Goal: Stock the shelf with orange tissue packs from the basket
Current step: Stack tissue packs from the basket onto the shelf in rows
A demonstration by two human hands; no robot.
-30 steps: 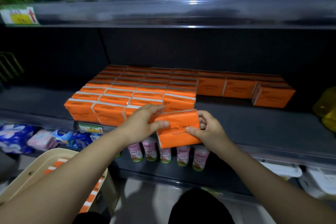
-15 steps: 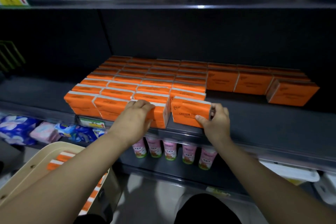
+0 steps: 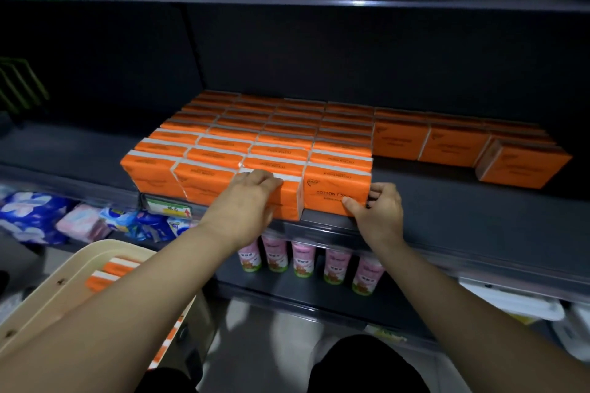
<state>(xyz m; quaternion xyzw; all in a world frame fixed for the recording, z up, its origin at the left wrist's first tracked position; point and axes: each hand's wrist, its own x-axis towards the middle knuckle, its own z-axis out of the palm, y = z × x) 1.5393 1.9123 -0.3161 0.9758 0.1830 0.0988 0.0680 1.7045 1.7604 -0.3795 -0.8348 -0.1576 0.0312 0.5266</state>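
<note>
orange tissue pack (image 3: 332, 193) on dark shelf (image 3: 453, 214), right hand (image 3: 380, 212) pinching it; left hand (image 3: 249, 201) grips neighbour (image 3: 290, 201).

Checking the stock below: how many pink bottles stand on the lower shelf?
5 pink bottles in one row on the lower shelf beneath the front orange tissue packs; the left forearm may hide more.

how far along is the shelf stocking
Done: a block of packs, four wide, stands on the shelf. In hand: the right hand grips a front pack; the left hand holds its neighbour. Left: spare packs in the basket, bare shelf at right.
</note>
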